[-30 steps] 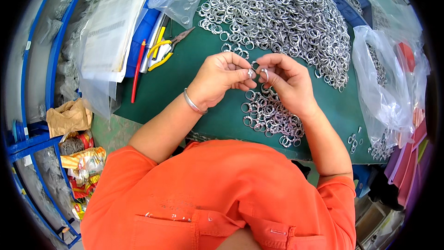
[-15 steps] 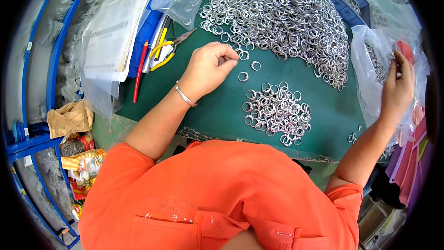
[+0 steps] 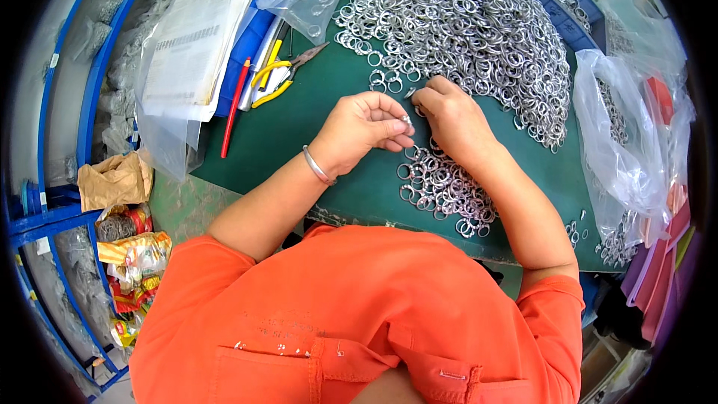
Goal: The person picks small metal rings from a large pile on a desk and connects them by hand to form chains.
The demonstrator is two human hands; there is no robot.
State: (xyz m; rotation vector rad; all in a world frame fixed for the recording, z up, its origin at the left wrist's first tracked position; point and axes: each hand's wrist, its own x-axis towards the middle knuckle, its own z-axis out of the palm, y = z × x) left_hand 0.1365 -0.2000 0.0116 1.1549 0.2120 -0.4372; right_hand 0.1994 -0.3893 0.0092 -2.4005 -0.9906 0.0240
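My left hand (image 3: 366, 126) pinches a small silver ring (image 3: 406, 120) between thumb and fingertips. Close beside it, my right hand (image 3: 454, 121) has its fingers curled together, with another silver ring (image 3: 410, 93) seen edge-on at the fingertips. A small pile of silver rings (image 3: 449, 187) lies just below the hands, partly covered by the right one. Beyond them spreads a big heap of similar rings (image 3: 464, 22), and a few loose rings (image 3: 378, 78) lie at its near left edge.
A green tabletop (image 3: 299, 157) carries yellow-handled pliers (image 3: 273, 82), a red pencil (image 3: 235, 108) and papers in plastic (image 3: 187, 52) at left. At right are a blue bin (image 3: 557, 7), clear plastic bags (image 3: 621, 127) and more rings (image 3: 617, 251). Blue shelving (image 3: 93, 67) stands at far left.
My right hand has left the plastic bag at the right and come in beside my left hand. The left hand has moved slightly right and nearer, and now shows a ring in its fingers.
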